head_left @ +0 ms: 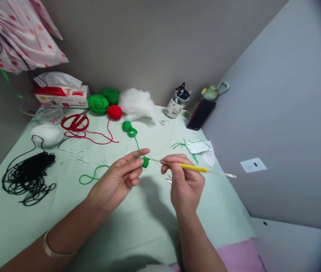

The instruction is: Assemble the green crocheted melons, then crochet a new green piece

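Observation:
Between the thumb and fingers of my left hand (123,173) is a small green crochet piece (145,162). My right hand (185,181) grips a crochet hook (192,167) by its yellow handle, and the thin metal shaft reaches left to the green piece. Whether the hook's tip sits inside a stitch is too small to tell. A strand of green yarn (137,143) runs from my left fingers up to two small green crocheted pieces (132,132) on the table. Below my right hand, the pointed metal tips (169,181) of a tool show, the rest hidden.
Red-handled scissors (75,122), green yarn balls (98,104), a red ball (114,112) and white stuffing (136,104) lie toward the back. Black yarn (33,173) and white yarn (47,135) are left. A jar (175,107) and phone (201,114) stand back right, near yarn scraps (195,147).

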The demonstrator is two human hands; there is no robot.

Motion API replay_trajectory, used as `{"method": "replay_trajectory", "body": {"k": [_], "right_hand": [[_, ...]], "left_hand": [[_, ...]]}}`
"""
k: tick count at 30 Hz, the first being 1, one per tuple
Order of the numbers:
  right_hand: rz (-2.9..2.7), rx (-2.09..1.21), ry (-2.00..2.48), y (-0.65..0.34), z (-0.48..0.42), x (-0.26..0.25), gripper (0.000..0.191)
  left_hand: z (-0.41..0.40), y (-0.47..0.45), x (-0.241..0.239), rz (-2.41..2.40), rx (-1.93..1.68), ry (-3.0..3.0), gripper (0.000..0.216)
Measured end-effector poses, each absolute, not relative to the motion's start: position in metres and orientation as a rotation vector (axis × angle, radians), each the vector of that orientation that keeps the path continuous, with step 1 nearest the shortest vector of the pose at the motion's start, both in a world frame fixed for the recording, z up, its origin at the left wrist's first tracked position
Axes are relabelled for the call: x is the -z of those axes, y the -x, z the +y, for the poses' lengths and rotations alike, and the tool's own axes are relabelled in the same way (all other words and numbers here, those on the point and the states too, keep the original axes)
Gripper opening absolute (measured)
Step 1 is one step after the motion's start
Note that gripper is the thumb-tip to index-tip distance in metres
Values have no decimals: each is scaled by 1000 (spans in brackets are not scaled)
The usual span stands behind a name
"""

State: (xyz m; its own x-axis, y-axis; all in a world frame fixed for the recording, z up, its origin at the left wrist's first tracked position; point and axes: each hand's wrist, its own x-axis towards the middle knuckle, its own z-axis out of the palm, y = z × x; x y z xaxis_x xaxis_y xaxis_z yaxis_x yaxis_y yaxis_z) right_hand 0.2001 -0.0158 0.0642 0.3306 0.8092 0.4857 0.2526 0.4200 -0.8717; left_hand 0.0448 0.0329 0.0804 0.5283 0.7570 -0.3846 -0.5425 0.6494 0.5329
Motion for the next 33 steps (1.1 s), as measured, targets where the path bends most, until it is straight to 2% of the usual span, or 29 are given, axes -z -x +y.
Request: {"method": "replay_trajectory", "body": {"k": [3, 7, 14, 17, 22, 28, 33], "right_hand": [[-1083, -771, 1027, -200, -12, -65, 18], [-1071, -822, 1027, -197, -11, -62, 13], [-905, -995, 927, -199, -8, -67, 20], [-986, -922, 954, -198, -12, -68, 20], [-1192, -619, 1076, -194, -21, -70, 20], [-1248, -554, 1065, -192, -22, -71, 21], [-1495, -303, 1049, -194, -24, -68, 26]], "left_hand": [[31, -46, -82, 634, -850, -501, 29], [25, -49, -80, 653, -847, -635, 30], [27, -47, -80, 663, -836, -641, 28], [27, -46, -81, 688, -853, -677, 29], [24, -45, -82, 739, -904, -786, 29], [26, -43, -80, 745, -904, -817, 30], [24, -44, -78, 789, -953, -873, 31]]}}
